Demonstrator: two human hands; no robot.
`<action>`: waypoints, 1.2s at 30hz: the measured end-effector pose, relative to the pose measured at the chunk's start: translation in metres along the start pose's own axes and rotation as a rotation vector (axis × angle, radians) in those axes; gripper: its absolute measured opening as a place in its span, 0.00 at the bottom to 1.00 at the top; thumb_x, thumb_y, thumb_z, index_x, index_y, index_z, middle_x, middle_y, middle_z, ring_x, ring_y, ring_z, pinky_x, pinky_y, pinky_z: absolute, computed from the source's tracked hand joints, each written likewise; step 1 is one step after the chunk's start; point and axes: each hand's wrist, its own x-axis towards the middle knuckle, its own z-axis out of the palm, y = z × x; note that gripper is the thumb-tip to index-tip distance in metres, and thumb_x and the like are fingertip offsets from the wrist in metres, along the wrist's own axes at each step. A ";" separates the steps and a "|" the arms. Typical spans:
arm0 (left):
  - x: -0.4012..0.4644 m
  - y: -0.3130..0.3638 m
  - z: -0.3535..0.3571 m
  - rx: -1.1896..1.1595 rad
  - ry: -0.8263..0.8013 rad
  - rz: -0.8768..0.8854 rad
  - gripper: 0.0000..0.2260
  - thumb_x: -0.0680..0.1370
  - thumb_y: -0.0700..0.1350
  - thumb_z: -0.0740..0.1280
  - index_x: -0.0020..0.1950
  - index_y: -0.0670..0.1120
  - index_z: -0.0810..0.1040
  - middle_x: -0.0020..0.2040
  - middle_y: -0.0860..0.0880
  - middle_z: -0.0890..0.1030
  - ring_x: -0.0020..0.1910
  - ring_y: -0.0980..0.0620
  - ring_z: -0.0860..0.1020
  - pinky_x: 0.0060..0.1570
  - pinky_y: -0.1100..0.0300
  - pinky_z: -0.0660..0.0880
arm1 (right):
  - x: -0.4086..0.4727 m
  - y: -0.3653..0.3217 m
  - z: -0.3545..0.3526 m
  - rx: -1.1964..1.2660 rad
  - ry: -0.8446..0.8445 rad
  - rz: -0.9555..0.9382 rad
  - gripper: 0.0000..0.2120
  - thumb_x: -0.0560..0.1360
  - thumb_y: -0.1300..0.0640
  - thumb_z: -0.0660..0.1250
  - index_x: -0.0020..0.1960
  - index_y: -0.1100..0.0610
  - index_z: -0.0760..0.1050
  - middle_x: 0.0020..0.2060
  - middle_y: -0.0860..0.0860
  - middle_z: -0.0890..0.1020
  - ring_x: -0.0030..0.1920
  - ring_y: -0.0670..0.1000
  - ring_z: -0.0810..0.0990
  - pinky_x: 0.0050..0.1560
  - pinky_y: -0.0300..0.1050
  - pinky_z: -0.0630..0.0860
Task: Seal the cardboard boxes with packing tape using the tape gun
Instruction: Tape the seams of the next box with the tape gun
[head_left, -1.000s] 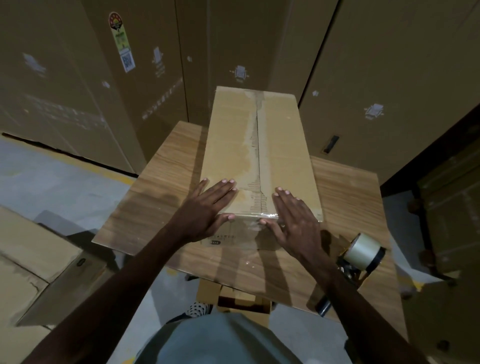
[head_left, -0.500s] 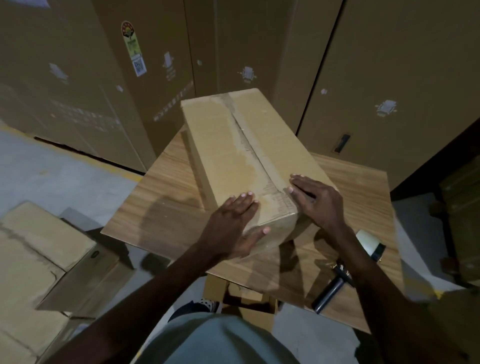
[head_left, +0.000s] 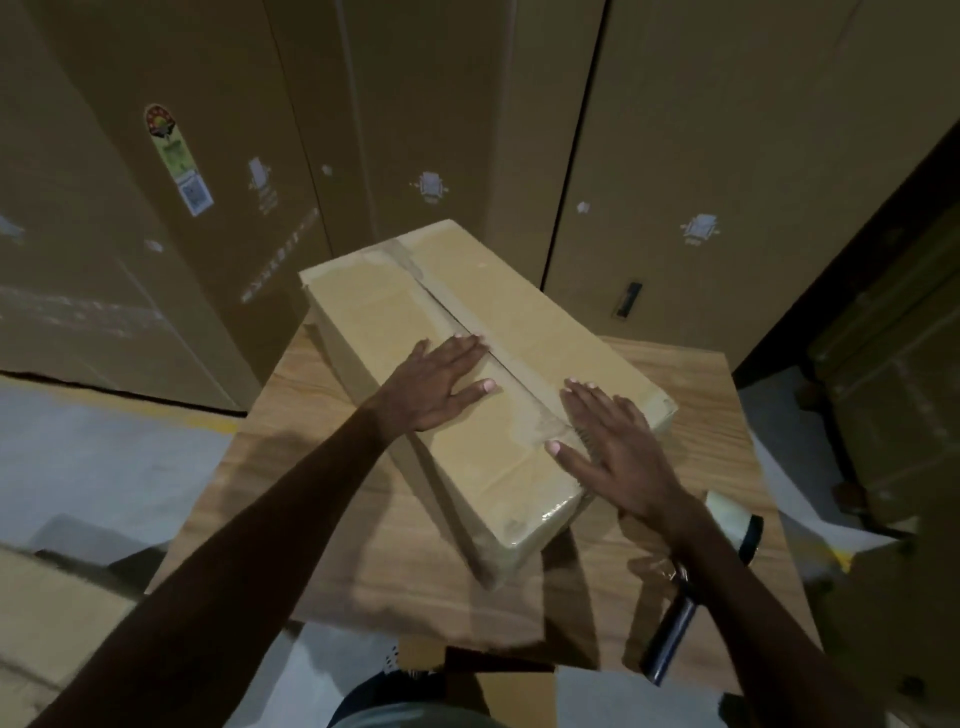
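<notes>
A long cardboard box lies diagonally on the wooden table, its top seam covered with clear tape. My left hand rests flat on the box top, left of the seam, fingers straight. My right hand lies flat on the near end of the box top, over the seam, fingers spread. The tape gun lies on the table at the right, partly hidden under my right forearm, its black handle pointing toward me.
Tall cardboard cartons form a wall behind the table. More flattened cardboard lies on the grey floor at the lower left. A dark stack stands at the right. A small box sits under the table's near edge.
The box has turned further, its near end swinging right. Both hands have moved up onto the box top and now lie flat there. The camera has shifted.
</notes>
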 end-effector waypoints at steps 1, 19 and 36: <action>0.006 0.000 0.001 0.004 0.013 0.016 0.36 0.81 0.70 0.44 0.82 0.50 0.55 0.83 0.51 0.54 0.81 0.52 0.51 0.78 0.43 0.51 | 0.007 0.009 -0.009 0.032 -0.023 0.030 0.41 0.77 0.27 0.48 0.83 0.49 0.52 0.81 0.44 0.52 0.81 0.45 0.50 0.80 0.55 0.47; 0.085 -0.137 -0.031 -0.035 -0.053 0.100 0.39 0.77 0.73 0.38 0.83 0.53 0.49 0.83 0.54 0.48 0.82 0.53 0.47 0.78 0.44 0.43 | 0.104 -0.092 0.037 -0.089 0.048 0.529 0.49 0.77 0.25 0.43 0.82 0.60 0.41 0.82 0.58 0.42 0.82 0.56 0.41 0.79 0.55 0.39; 0.051 -0.143 -0.043 0.093 -0.044 0.245 0.38 0.75 0.76 0.42 0.82 0.61 0.53 0.82 0.57 0.51 0.82 0.48 0.47 0.77 0.37 0.49 | 0.130 -0.053 0.005 -0.041 0.024 0.516 0.47 0.78 0.28 0.53 0.83 0.58 0.44 0.82 0.55 0.46 0.82 0.54 0.47 0.79 0.50 0.45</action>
